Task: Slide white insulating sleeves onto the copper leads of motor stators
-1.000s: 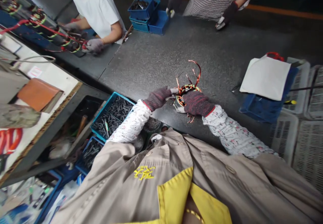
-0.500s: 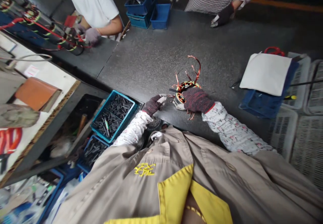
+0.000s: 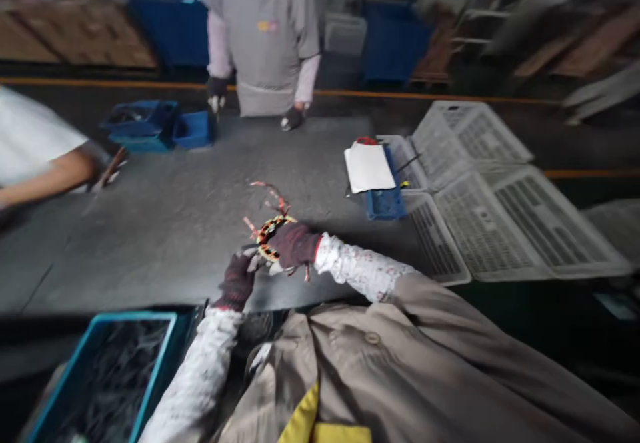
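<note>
A round motor stator (image 3: 269,235) with orange, red and black windings and loose copper leads rests on the dark grey table (image 3: 180,230) near its front edge. My right hand (image 3: 296,246), in a dark knit glove, is closed over the stator's right side. My left hand (image 3: 237,280), also gloved, is curled at the stator's lower left; a thin dark piece seems pinched in its fingertips, blurred.
A teal bin of dark small parts (image 3: 107,370) sits below the table at lower left. White plastic crates (image 3: 493,196) stand at the right, next to a blue box with a white sheet (image 3: 370,166). A person in grey (image 3: 260,36) stands across, by blue bins (image 3: 150,124). Another person's arm (image 3: 45,170) is at left.
The view has swung up and to the right, showing the far side of the table and the crates. My hands stay on the stator, the left one drawn closer under it.
</note>
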`<state>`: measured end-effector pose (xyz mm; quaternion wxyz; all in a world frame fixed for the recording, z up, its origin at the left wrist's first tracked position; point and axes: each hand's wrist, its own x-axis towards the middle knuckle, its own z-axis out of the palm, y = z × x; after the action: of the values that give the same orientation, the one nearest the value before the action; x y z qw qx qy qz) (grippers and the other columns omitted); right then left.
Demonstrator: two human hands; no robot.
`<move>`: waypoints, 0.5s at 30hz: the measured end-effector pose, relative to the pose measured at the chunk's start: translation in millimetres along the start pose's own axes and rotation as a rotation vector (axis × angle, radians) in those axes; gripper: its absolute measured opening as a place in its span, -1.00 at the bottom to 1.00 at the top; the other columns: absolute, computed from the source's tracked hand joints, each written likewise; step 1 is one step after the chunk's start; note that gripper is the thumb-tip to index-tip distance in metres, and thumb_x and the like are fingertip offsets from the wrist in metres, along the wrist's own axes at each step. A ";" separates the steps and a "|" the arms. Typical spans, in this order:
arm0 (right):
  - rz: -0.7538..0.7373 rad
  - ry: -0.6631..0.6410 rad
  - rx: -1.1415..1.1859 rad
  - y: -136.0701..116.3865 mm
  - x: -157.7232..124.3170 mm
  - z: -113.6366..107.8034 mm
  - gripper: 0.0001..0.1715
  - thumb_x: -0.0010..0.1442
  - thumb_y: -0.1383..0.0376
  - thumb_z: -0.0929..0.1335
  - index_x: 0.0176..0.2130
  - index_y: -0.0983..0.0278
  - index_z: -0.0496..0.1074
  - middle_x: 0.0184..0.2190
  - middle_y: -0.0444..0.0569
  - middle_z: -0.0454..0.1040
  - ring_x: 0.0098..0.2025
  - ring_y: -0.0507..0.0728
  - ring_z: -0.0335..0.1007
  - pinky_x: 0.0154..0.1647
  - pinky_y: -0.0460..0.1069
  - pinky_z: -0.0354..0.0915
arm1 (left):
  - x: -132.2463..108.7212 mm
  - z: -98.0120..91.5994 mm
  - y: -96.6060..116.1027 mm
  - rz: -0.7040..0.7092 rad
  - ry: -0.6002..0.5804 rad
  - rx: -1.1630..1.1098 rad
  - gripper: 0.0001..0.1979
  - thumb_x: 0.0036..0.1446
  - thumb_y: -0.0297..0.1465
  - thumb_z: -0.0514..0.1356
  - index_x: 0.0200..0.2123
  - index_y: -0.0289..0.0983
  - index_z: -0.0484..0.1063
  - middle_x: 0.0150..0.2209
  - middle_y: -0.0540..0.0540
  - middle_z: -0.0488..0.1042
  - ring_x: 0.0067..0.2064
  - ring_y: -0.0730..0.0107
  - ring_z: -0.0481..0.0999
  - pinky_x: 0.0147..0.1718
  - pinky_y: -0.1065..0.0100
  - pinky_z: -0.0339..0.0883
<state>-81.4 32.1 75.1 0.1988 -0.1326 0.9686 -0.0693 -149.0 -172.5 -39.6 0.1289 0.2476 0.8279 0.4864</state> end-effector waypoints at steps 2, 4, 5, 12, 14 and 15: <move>0.007 -0.030 -0.040 3.4 -0.4 -5.9 -0.45 0.20 0.00 0.35 0.02 0.28 0.55 0.02 0.08 0.64 -0.09 0.26 0.53 -0.20 0.03 0.33 | 3.9 3.4 -6.4 -0.120 -0.049 -0.084 -0.46 0.07 0.12 0.21 -0.14 -0.21 0.55 -0.13 -0.19 0.65 -0.06 0.04 0.64 0.02 0.03 0.56; 0.004 -0.049 -0.072 4.0 -2.9 -10.7 -0.47 0.18 0.01 0.34 0.01 0.25 0.55 -0.01 0.02 0.65 -0.12 0.23 0.54 -0.25 0.00 0.30 | -0.1 5.8 -6.9 -0.222 -0.098 -0.187 -0.32 0.00 0.19 0.24 -0.03 -0.22 0.52 -0.07 -0.18 0.66 -0.03 0.01 0.67 0.00 0.06 0.60; -0.002 -0.053 -0.085 3.5 -4.4 -12.3 -0.47 0.18 0.02 0.33 0.02 0.23 0.55 -0.01 0.00 0.66 -0.12 0.22 0.54 -0.27 -0.01 0.29 | -4.1 6.4 -4.9 -0.256 -0.102 -0.221 -0.29 -0.02 0.19 0.25 0.02 -0.20 0.51 -0.03 -0.16 0.66 0.01 -0.01 0.67 0.04 0.06 0.59; -0.016 -0.081 -0.097 2.3 -6.7 -11.8 -0.45 0.17 0.05 0.29 0.08 0.17 0.50 0.07 -0.09 0.63 -0.06 0.15 0.54 -0.29 -0.06 0.25 | -4.9 8.8 10.3 -0.293 -0.029 -0.116 -0.53 -0.01 0.05 0.23 -0.11 -0.09 0.53 -0.11 -0.07 0.67 0.05 -0.07 0.66 0.18 -0.07 0.51; 0.011 -0.089 -0.087 3.2 -6.5 -12.4 -0.47 0.19 0.06 0.28 0.09 0.14 0.49 0.07 -0.12 0.63 -0.05 0.15 0.54 -0.27 -0.06 0.27 | 2.9 8.0 9.8 -0.222 -0.034 -0.002 -0.58 -0.03 0.06 0.19 -0.23 -0.08 0.53 -0.15 -0.09 0.66 0.06 -0.12 0.63 0.18 -0.11 0.48; 0.025 -0.092 -0.079 3.4 -6.7 -13.4 -0.49 0.20 0.06 0.28 0.08 0.13 0.50 0.07 -0.13 0.62 -0.05 0.15 0.54 -0.24 -0.05 0.28 | 5.5 7.2 10.3 -0.193 -0.038 0.035 -0.59 -0.04 0.06 0.18 -0.26 -0.08 0.52 -0.16 -0.10 0.66 0.06 -0.13 0.62 0.18 -0.11 0.48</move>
<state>-81.7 38.3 89.2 0.2385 -0.1314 0.9620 -0.0221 -147.4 -160.0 -34.0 0.1864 0.1781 0.8536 0.4526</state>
